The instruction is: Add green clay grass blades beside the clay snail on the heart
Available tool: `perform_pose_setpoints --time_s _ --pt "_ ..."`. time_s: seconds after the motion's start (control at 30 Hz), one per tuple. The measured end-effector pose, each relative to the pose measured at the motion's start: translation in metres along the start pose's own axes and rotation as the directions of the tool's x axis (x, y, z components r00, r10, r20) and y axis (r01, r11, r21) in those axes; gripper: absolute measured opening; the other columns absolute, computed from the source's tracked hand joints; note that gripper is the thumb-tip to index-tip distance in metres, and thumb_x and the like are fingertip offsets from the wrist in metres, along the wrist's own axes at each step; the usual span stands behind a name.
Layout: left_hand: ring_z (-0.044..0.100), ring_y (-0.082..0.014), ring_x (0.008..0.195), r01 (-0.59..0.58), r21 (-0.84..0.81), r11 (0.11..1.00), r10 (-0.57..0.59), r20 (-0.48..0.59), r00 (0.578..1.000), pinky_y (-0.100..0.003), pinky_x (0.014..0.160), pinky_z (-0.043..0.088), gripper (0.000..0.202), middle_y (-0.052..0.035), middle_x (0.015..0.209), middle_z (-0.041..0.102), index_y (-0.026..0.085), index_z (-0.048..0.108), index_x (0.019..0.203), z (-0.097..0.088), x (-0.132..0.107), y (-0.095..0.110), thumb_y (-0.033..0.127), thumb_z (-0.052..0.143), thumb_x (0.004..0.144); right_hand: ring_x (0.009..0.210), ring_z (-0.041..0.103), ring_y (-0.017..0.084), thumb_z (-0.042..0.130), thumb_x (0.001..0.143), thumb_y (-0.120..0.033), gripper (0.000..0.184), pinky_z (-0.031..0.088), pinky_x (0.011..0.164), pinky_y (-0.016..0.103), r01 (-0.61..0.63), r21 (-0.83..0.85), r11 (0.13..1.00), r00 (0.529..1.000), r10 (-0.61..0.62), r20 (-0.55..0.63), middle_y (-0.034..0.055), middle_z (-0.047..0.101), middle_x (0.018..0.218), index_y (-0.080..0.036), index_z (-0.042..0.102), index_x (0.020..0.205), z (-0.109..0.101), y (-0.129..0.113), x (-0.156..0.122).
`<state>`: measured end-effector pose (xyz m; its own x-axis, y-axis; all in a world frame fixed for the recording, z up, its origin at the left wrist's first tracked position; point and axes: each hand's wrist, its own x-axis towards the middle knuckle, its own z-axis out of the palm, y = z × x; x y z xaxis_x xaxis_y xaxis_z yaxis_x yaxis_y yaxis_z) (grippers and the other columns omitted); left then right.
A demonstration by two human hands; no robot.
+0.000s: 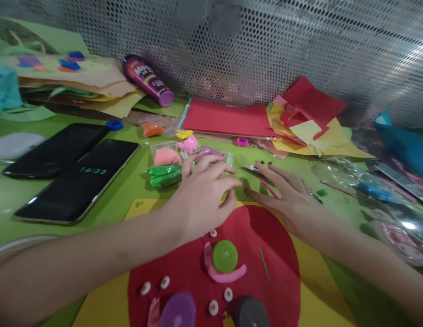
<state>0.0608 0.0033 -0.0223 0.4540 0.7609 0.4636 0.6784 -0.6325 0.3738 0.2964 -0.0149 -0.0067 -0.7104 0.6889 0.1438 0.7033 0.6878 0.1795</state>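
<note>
My left hand (206, 193) is over the small bags of modelling clay, its fingers apart and bent a little. Under and beyond its fingertips lies a clear bag with purple clay (211, 152). Bags of green clay (165, 176) and salmon clay (166, 156) are beside its wrist side. My right hand (288, 190) spreads its fingers low over the table, nearest to a thin pink stick (270, 188) and a pale pointed tool (251, 168). Below both hands, a red paper circle (245, 227) on yellow paper (330, 277) bears clay snails with cap shells, such as a green cap (225, 256).
Two black phones (78, 181) lie at the left. A purple bottle (148, 80) leans by the perforated metal panel (211, 50). Red paper (228, 118) and cut scraps (310, 118) are at the back. Plastic wrappers (361, 181) crowd the right.
</note>
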Motion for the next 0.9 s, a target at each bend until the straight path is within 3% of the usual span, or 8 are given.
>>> perform_pose_setpoints --time_s 0.13,0.3,0.43,0.57,0.7,0.9 --pt "0.044 -0.0251 0.120 -0.011 0.004 1.000 0.011 0.013 1.000 -0.054 0.104 0.019 0.026 0.0001 0.111 0.064 0.025 0.069 0.098 0.001 -0.001 0.000 0.020 0.046 0.086 0.135 0.024 0.041 0.036 0.084 0.001 0.051 0.039 0.092 0.065 0.009 -0.002 1.000 1.000 -0.009 0.019 0.0118 0.021 0.153 -0.025 0.059 0.121 -0.001 0.001 -0.002" --pt "0.044 -0.0253 0.120 -0.009 0.015 1.000 0.009 0.000 1.000 -0.053 0.104 0.019 0.027 -0.0001 0.112 0.064 0.025 0.069 0.098 0.001 -0.001 -0.001 0.020 0.046 0.086 0.138 0.018 0.039 0.035 0.077 0.008 0.065 0.038 0.094 0.065 -0.002 -0.004 1.000 0.999 0.002 0.037 0.0113 0.016 0.155 -0.025 0.051 0.131 0.001 0.001 -0.001" --pt "0.045 -0.0250 0.119 -0.018 0.016 1.000 0.017 0.002 1.000 -0.053 0.105 0.018 0.027 -0.0002 0.112 0.064 0.025 0.069 0.099 0.002 -0.001 -0.001 0.020 0.046 0.085 0.136 0.022 0.041 0.038 0.073 0.008 0.064 0.037 0.095 0.064 -0.002 -0.004 1.000 0.999 0.003 0.041 0.0093 0.015 0.155 -0.027 0.056 0.124 0.002 0.003 -0.002" --pt "0.044 -0.0254 0.120 -0.014 0.018 1.000 0.014 0.007 1.000 -0.054 0.104 0.019 0.027 -0.0003 0.113 0.064 0.025 0.069 0.099 0.002 0.000 0.000 0.020 0.046 0.085 0.137 0.021 0.039 0.035 0.072 0.008 0.070 0.040 0.092 0.065 0.013 -0.006 1.000 1.000 -0.013 0.019 0.0112 0.017 0.154 -0.025 0.047 0.133 0.004 0.002 -0.003" --pt "0.044 -0.0252 0.121 -0.006 0.017 1.000 0.006 0.013 1.000 -0.054 0.105 0.021 0.028 -0.0008 0.113 0.064 0.025 0.069 0.099 0.000 -0.001 0.000 0.020 0.045 0.086 0.135 0.024 0.040 0.035 0.079 0.005 0.058 0.040 0.092 0.066 0.007 0.007 1.000 1.000 -0.006 -0.018 0.0110 0.021 0.152 -0.026 0.058 0.122 -0.004 0.006 -0.005" --pt "0.044 -0.0265 0.120 -0.017 0.008 1.000 0.017 0.021 1.000 -0.055 0.106 0.021 0.025 -0.0024 0.113 0.064 0.025 0.069 0.099 -0.002 0.000 0.000 0.019 0.049 0.085 0.133 0.028 0.040 0.035 0.084 0.002 0.054 0.043 0.091 0.064 0.003 -0.002 1.000 0.999 -0.003 -0.053 0.0124 0.025 0.149 -0.027 0.060 0.122 -0.015 0.016 -0.004"
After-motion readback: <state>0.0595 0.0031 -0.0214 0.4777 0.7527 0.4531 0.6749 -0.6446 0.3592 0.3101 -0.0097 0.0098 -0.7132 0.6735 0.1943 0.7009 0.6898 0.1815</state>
